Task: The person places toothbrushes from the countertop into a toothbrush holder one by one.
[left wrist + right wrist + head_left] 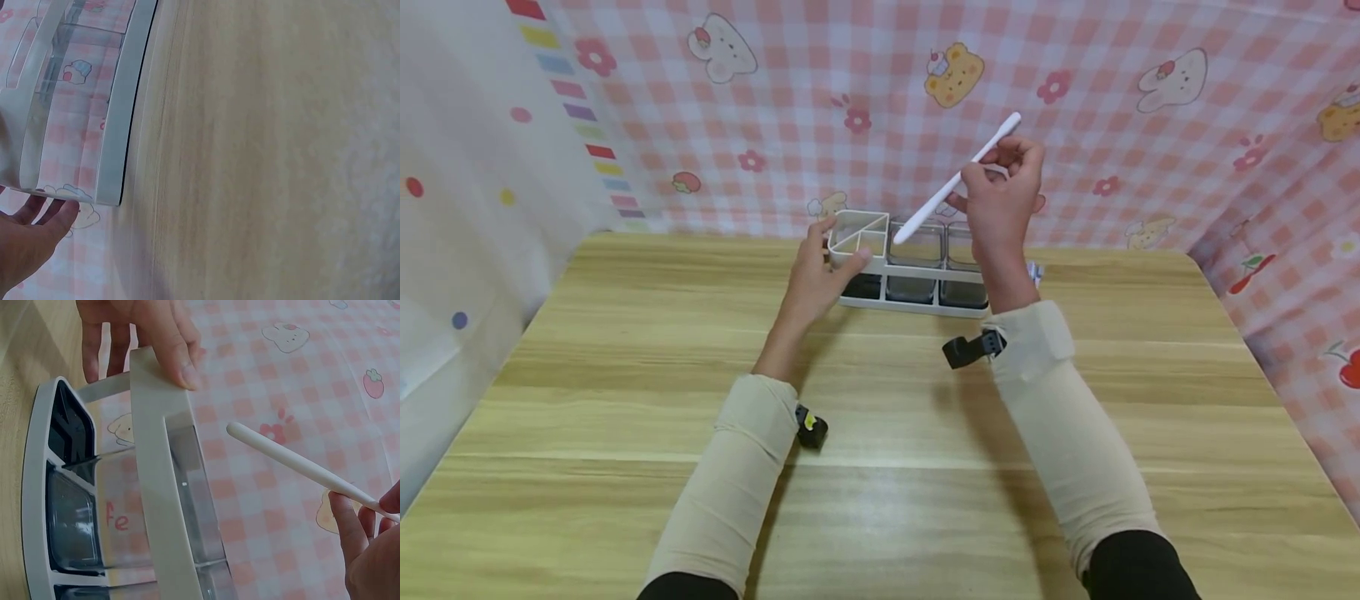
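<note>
My right hand (1006,196) pinches a slender white stick (940,197), shaped like a toothbrush with no bristles showing, between thumb and fingers. It slants in the air, its rounded lower end over the clear cups of a white rack (912,272). The rack stands at the back of the table, with a divided tray (872,242) at its left end. My left hand (811,279) grips that end: in the right wrist view the thumb (181,369) lies on the top frame, fingers down the side. Those fingertips (67,212) show at the rack's end in the left wrist view.
A pink checked cloth (820,100) with cartoon prints hangs right behind the rack. A small white and blue item (1036,273) shows partly behind my right wrist. The wooden tabletop (880,467) stretches out in front. Both wrists wear black straps.
</note>
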